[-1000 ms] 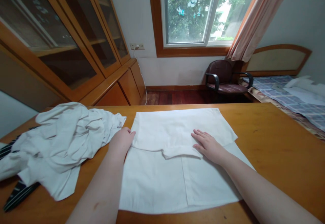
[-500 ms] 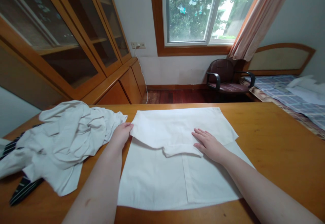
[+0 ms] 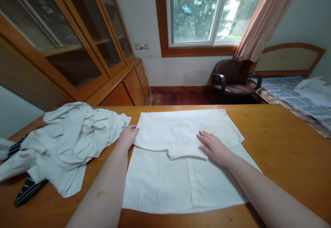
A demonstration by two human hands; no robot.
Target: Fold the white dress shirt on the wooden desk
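A white shirt (image 3: 157, 183) lies in front of me on the wooden table, its upper part folded down toward me. The turned-down layer (image 3: 168, 128) has a collar-like band (image 3: 187, 153) along its lower edge. At the left side of this fold, my left hand (image 3: 129, 135) has its fingers closed on the cloth's edge, with thumb and forefinger at the border. My right hand (image 3: 212, 147) rests flat on the right part of the folded layer, fingers stretched out and palm down.
On the table (image 3: 281, 152), to the left, is a crumpled heap of white cloth (image 3: 74, 138) with a dark striped piece (image 3: 29, 190) under it. Beyond the table stand a glass-fronted cabinet (image 3: 103, 73), an armchair (image 3: 229, 76) and a bed (image 3: 284, 86).
My left hand has shifted slightly to the right, and the left edge of the fold now lies flatter. My right hand stays on the cloth. The view has moved a little.
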